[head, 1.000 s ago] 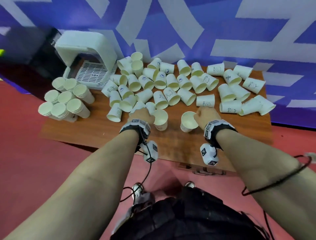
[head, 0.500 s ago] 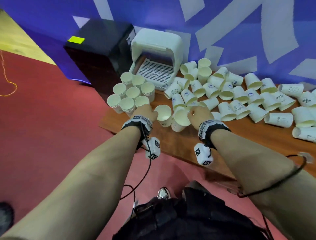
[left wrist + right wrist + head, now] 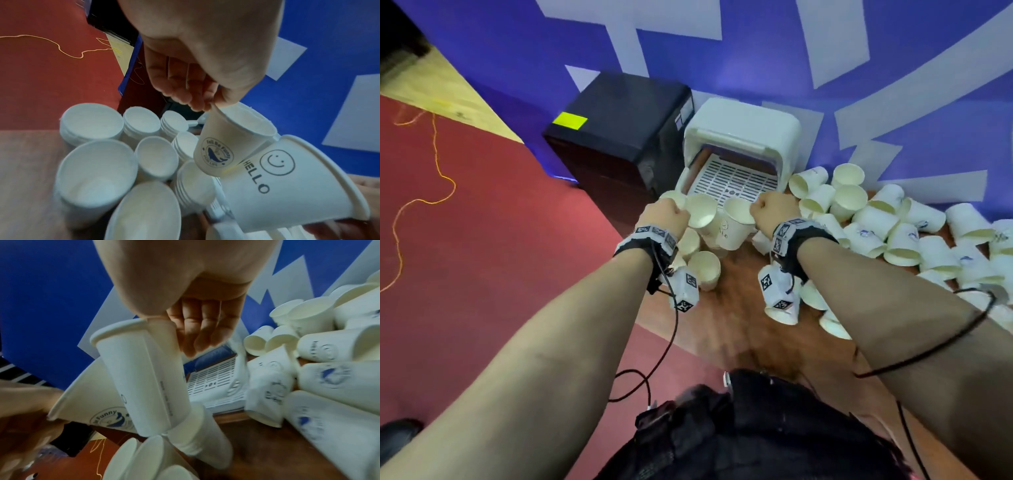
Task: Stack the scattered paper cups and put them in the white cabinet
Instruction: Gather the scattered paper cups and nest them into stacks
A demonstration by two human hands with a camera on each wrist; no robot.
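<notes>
Here we pinch one paper cup in each hand: our left hand [image 3: 666, 216] nips the rim of the whale cup [image 3: 224, 146], our right hand [image 3: 774, 212] clamps the HELLO cup [image 3: 734, 224]. Both hang above the stacked cups [image 3: 98, 170] at seven o'clock from the white cabinet [image 3: 743, 144]; loose cups [image 3: 887, 219] sprawl toward three o'clock on the table [image 3: 739, 322].

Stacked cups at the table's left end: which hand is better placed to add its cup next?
Probably left. The left hand holds the whale cup over the stacks and their open mouths; the right hand has its HELLO cup aside, tilted.
</notes>
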